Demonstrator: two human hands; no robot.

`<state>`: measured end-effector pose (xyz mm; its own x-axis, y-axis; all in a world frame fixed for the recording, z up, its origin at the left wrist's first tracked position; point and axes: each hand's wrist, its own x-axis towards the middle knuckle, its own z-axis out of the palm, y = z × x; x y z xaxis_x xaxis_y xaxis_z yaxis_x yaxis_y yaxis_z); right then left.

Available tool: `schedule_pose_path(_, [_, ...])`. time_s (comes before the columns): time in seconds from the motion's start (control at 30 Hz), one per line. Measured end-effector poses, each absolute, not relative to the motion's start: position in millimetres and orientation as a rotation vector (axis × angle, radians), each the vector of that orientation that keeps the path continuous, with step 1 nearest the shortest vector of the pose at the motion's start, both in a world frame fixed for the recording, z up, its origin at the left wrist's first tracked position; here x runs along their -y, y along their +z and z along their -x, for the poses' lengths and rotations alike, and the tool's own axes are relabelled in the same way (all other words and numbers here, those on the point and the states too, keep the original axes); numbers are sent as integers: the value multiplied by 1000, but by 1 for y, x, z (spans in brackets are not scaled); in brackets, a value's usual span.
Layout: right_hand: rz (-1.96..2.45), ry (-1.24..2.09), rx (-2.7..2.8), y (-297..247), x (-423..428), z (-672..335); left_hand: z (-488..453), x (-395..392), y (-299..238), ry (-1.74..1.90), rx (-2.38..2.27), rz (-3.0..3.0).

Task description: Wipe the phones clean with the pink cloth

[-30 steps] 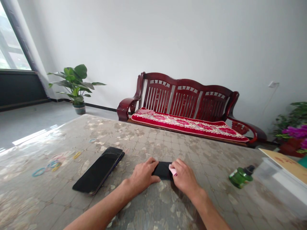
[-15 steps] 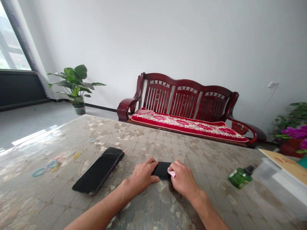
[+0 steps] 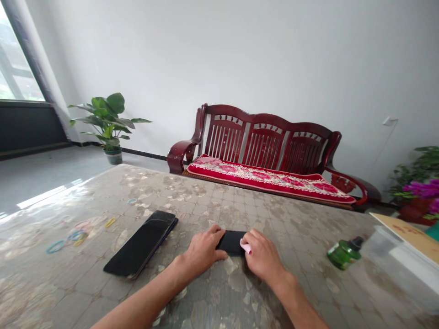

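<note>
A small black phone (image 3: 232, 243) lies flat on the table before me, its long side running left to right. My left hand (image 3: 203, 249) grips its left end, thumb on the near edge and fingers on the far edge. Over the right end, my right hand (image 3: 262, 256) is closed around a small pale pink piece (image 3: 245, 246) that rests against the screen. Whether this piece is cloth or sponge I cannot tell; most of it is hidden by the fingers. To the left lies a larger black tablet-like device (image 3: 140, 244), apparently stacked on another thin item.
Several coloured rubber bands (image 3: 75, 235) lie at the left of the patterned table (image 3: 192, 201). On the right stand a green pump bottle (image 3: 344, 253) and a clear plastic box (image 3: 394, 260). Beyond the table are a wooden bench (image 3: 260, 146) and a potted plant (image 3: 111, 121).
My right hand and the pink piece have shifted very slightly on the phone. My left hand stays at the phone's left end, and the other things have not moved.
</note>
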<state>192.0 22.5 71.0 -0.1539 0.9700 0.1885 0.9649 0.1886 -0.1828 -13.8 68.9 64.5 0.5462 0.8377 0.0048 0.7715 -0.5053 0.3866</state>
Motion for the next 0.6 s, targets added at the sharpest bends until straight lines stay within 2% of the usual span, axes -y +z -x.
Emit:
schedule_pose_path(0.37, [2027, -55, 2075, 72, -28, -204, 13, -68, 68, 240, -1334, -2430])
schedule_pose_path(0.6, [1830, 80, 2245, 74, -20, -187, 14, -69, 67, 266, -1325, -2432])
